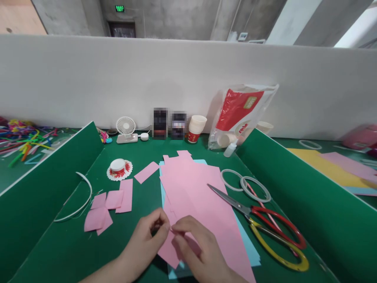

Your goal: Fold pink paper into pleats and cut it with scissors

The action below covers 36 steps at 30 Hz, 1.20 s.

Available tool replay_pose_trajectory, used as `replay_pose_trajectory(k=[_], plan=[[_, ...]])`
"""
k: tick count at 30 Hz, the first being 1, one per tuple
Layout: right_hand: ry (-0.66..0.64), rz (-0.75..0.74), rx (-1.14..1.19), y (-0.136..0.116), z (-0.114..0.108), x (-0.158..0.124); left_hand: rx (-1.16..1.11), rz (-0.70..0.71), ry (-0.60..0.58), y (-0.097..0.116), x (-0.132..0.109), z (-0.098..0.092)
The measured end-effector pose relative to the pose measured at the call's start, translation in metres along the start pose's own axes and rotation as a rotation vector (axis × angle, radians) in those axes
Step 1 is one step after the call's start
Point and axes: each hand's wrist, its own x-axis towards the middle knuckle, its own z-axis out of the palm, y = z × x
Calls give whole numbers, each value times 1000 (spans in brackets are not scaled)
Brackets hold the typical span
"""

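Observation:
Fingertips nearly meeting, my left hand and my right hand are both closed in a pinch over the paper stack. What shows between them looks like a small piece of pink paper, mostly covered by the fingers. Under the hands lie pink sheets, with light blue sheets below them. To the right rest large scissors with one red and one yellow handle, blades apart. Left of the hands are cut pink paper pieces, some overlapping, and a loose pink rectangle.
Green dividers flank the work area. A tape roll on a paper doily, white rings and a curved white strip lie around. At the back stand a small fan, paper cups, a glue bottle and a plastic bag.

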Motion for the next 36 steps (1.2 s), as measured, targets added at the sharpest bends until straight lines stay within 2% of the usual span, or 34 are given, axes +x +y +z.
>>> replay_pose_trajectory(k=[3, 6, 9, 19, 26, 31, 36], plan=[[-23, 327, 270, -3, 2, 2, 65, 54, 5, 0, -1, 0], [-52, 438, 410, -6, 0, 7, 120, 92, -5, -1, -1, 1], [-38, 494, 438, -7, -1, 10, 143, 102, -8, -2, 0, 2], [-50, 510, 429, -6, 0, 10, 159, 91, -9, -3, 0, 1], [-54, 533, 415, -6, -1, 12, 40, -31, -4, 0, 2, 3], [-40, 535, 416, -5, 0, 13, -12, -65, -15, -3, 2, 2], [-31, 524, 406, -3, -1, 12, 50, -25, -14, -3, 2, 2]])
